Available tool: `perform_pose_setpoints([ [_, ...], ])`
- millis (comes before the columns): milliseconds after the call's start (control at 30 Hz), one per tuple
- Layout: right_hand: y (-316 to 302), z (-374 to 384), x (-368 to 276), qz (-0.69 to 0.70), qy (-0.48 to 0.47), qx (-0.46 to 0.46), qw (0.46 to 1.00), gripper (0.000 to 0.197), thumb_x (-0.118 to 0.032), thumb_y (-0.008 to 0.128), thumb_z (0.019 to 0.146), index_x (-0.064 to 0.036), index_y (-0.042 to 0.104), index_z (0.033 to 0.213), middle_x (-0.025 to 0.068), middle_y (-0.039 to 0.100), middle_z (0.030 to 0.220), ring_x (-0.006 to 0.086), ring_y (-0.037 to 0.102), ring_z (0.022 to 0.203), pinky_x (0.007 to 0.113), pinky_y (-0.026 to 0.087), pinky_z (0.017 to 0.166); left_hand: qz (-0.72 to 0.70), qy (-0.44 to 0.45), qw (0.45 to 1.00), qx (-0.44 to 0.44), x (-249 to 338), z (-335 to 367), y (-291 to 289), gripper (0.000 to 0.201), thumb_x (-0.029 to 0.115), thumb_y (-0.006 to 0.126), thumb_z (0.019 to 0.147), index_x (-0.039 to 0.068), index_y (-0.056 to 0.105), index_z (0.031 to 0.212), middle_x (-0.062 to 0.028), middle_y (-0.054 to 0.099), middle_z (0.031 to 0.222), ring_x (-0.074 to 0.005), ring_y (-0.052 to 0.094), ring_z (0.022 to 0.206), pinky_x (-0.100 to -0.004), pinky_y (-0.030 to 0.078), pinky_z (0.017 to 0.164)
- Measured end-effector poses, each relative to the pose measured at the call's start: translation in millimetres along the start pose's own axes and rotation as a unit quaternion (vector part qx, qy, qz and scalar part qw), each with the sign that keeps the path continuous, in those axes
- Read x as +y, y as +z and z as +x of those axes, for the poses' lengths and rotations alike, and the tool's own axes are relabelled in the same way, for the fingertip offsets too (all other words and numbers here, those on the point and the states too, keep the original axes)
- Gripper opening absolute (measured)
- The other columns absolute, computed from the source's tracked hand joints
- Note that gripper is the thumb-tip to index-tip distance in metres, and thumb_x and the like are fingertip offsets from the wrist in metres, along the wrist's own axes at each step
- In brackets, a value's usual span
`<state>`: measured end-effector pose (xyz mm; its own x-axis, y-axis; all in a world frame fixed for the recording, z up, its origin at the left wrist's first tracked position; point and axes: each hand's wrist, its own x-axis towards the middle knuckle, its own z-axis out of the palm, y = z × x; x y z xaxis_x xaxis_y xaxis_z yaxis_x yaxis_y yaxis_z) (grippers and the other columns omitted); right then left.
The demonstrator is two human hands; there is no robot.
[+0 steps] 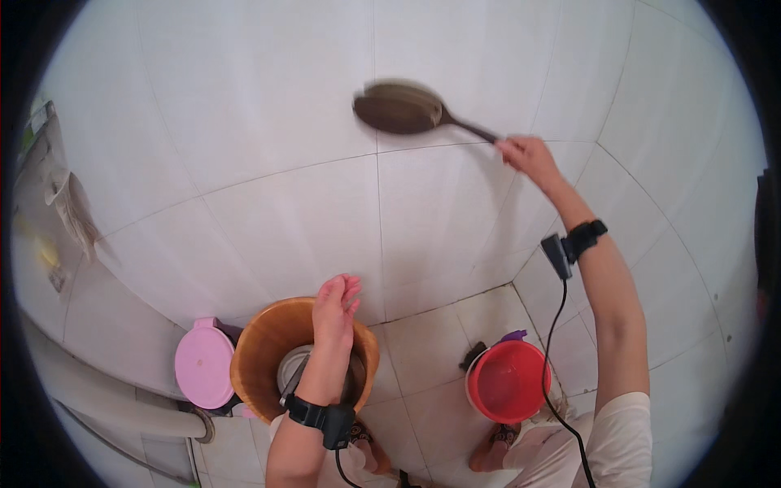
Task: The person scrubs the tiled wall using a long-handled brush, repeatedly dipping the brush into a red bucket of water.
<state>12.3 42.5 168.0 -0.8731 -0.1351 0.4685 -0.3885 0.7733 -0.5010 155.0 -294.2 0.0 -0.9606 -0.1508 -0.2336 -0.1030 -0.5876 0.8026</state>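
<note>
While the right hand [527, 159] holds a long-handled pan [399, 108] aloft, the work looks unfinished

As the wooden tub [250, 358] makes the plainest landmark, places are told from it; the long-handled pan is up beyond the tub and to its right, blurred, in front of the white tiled wall [268, 122], though whether it touches the tiles cannot be told; the right grip is clenched round the end of the handle [473, 129], farther to the tub's right; the left hand [333, 307] is over the tub's far right rim, its grip released, the digits loosely bent and nothing seen in them.

Judged from how things lie, picking up and raising the long-handled pan are done; it is not yet set down anywhere, so the handling seems to be under way; how much remains cannot be judged from this view.

Inside the tub sits a silvery round thing [291, 370], partly hidden; a pink round lid [203, 368] is just left of the tub; a red bucket [508, 411] stands well apart on its right, its contents hard to make out.
</note>
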Motion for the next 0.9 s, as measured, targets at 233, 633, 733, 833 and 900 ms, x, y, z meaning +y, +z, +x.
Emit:
perform_pose_setpoints([
  [233, 52.3, -1.9, -7.5, 0.076, 0.037, -0.055, 0.995, 0.050, -0.049, 0.050, 0.079, -0.0040, 0.054, 0.056, 0.0039, 0.049, 0.048, 0.0115, 0.046, 0.045, 0.027, 0.039, 0.046, -0.020, 0.006, 1.000, 0.002, 0.7, -2.8, 13.0, 0.020, 0.027, 0.047, 0.086, 0.011, 0.050, 0.097, -0.0016, 0.058, 0.097, -0.0126, 0.052, 0.088, -0.0282, 0.037, 0.075],
  [633, 20.1, 0.6, -30.9, -0.235, -0.082, -0.045, 0.967, 0.053, -0.056, 0.048, 0.075, -0.0055, 0.056, 0.060, 0.0105, 0.051, 0.053, 0.0275, 0.052, 0.054, 0.038, 0.040, 0.053, -0.084, 0.025, 0.996, 0.017, 13.9, -6.8, 3.2, 0.017, 0.023, 0.046, 0.086, 0.010, 0.049, 0.098, -0.0030, 0.058, 0.097, -0.0115, 0.051, 0.089, -0.0269, 0.036, 0.075],
  [733, -16.2, 20.7, -92.2, -0.121, -0.019, -0.026, 0.992, 0.050, -0.052, 0.049, 0.077, -0.0047, 0.058, 0.062, 0.0053, 0.053, 0.050, 0.0170, 0.051, 0.047, 0.030, 0.040, 0.049, -0.095, 0.030, 0.995, 0.024, 12.6, -5.9, 1.6, 0.017, 0.022, 0.046, 0.086, 0.010, 0.048, 0.098, -0.0029, 0.058, 0.097, -0.0115, 0.050, 0.089, -0.0272, 0.036, 0.075],
  [833, 0.6, 25.6, -110.1, -0.083, -0.010, -0.034, 0.996, 0.050, -0.050, 0.049, 0.078, -0.0038, 0.059, 0.062, 0.0051, 0.052, 0.049, 0.0154, 0.050, 0.046, 0.029, 0.040, 0.048, -0.101, 0.038, 0.994, 0.028, 13.0, -6.5, 4.5, 0.018, 0.022, 0.046, 0.086, 0.010, 0.048, 0.099, -0.0027, 0.058, 0.097, -0.0115, 0.050, 0.089, -0.0272, 0.036, 0.075],
  [900, 35.1, 20.1, -107.8, -0.050, -0.017, -0.031, 0.998, 0.051, -0.050, 0.048, 0.079, -0.0034, 0.058, 0.061, 0.0061, 0.052, 0.049, 0.0148, 0.051, 0.045, 0.029, 0.041, 0.048, -0.096, 0.049, 0.993, 0.041, 12.8, -5.7, 10.4, 0.017, 0.021, 0.044, 0.086, 0.010, 0.048, 0.098, -0.0032, 0.058, 0.097, -0.0116, 0.052, 0.086, -0.0275, 0.038, 0.072],
])
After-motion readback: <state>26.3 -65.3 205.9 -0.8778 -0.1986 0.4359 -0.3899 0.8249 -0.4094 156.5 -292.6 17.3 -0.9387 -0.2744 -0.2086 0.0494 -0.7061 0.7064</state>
